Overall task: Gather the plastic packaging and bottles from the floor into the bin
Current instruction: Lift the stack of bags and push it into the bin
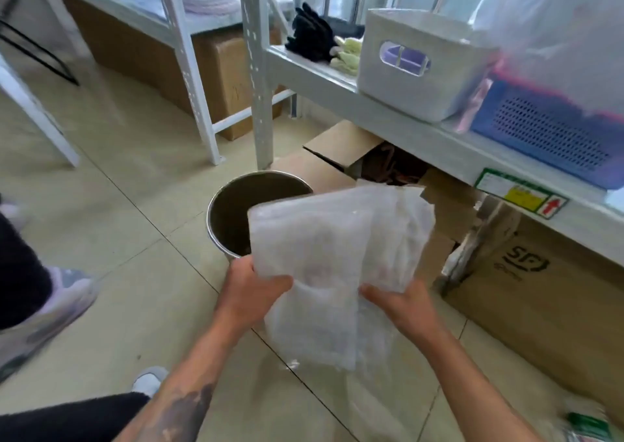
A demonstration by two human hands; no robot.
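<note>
A bundle of translucent white plastic packaging (337, 259) hangs in front of me, held by both hands. My left hand (250, 286) grips its left edge and my right hand (398, 306) grips its right lower part. Its top overlaps the near right rim of a round metal bin (233, 198) that stands on the tiled floor just beyond my hands. The bin's dark inside shows at the left. At the bottom right corner lies a clear plastic bottle with a green cap (587, 424), blurred and partly cut off.
White metal shelving (388, 110) runs along the right with a white basket (415, 66), a blue crate (553, 131) and black gloves (310, 34). Cardboard boxes (540, 293) sit under it. Another person's shoe (57, 303) is at the left.
</note>
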